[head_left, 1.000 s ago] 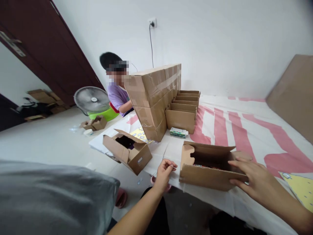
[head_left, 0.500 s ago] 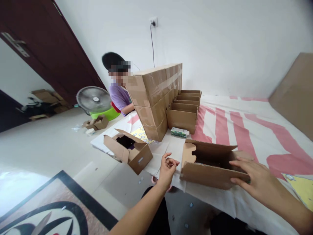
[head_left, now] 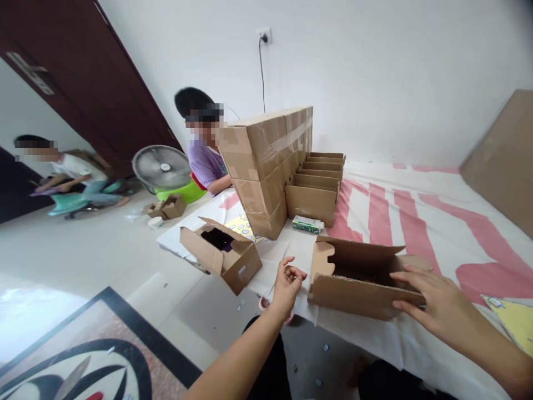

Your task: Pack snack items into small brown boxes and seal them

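Note:
An open cardboard box stands at the near edge of the table, its flaps up and its inside dark, with something low in it that I cannot make out. My right hand grips its right end, the thumb on the front wall and the fingers over the rim. Just left of this box, my left hand hovers with curled fingers and the thumb against them; whatever they may pinch is too small to see. A second open box with a small white label sits farther left, at the table's corner.
Taped cartons are stacked beyond my hands, beside a row of open boxes. A green-and-white tube lies before them. A co-worker in purple sits behind the stack, near a fan. Another person sits farther left.
A person in a white top has come into view at the far left. My hands and the boxes keep their places; the view has shifted very slightly.

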The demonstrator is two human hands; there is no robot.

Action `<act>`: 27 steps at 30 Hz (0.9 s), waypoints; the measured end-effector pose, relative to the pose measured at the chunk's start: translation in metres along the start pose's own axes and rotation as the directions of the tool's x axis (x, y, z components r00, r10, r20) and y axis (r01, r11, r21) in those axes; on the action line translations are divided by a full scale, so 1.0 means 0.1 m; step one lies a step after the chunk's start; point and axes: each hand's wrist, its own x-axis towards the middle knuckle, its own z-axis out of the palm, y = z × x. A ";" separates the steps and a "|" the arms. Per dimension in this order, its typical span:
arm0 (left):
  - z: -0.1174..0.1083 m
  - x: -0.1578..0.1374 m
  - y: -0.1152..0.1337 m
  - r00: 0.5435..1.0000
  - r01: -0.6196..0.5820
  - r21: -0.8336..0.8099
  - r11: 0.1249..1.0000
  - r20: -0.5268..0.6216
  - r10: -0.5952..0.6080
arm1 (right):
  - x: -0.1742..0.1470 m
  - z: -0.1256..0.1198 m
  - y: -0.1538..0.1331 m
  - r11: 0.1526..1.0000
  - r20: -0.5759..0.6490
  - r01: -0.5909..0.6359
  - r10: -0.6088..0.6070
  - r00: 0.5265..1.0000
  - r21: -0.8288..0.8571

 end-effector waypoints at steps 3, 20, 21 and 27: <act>-0.06 -0.01 0.02 1.000 0.007 -0.013 1.000 -0.010 -0.007 | 0.01 0.00 0.00 1.000 0.012 -0.005 0.005 1.000 0.006; -0.07 -0.04 0.08 0.990 0.096 -0.058 0.994 -0.097 -0.101 | 0.06 -0.01 -0.01 1.000 0.005 -0.005 0.005 1.000 0.020; -0.09 -0.08 0.09 0.986 0.127 -0.077 0.989 -0.099 -0.134 | 0.09 0.00 -0.02 1.000 -0.003 -0.003 0.004 1.000 0.022; -0.16 -0.40 0.09 0.960 0.250 -0.121 0.961 -0.095 -0.262 | 0.14 -0.03 -0.27 0.997 -0.230 -0.009 -0.009 0.973 -0.079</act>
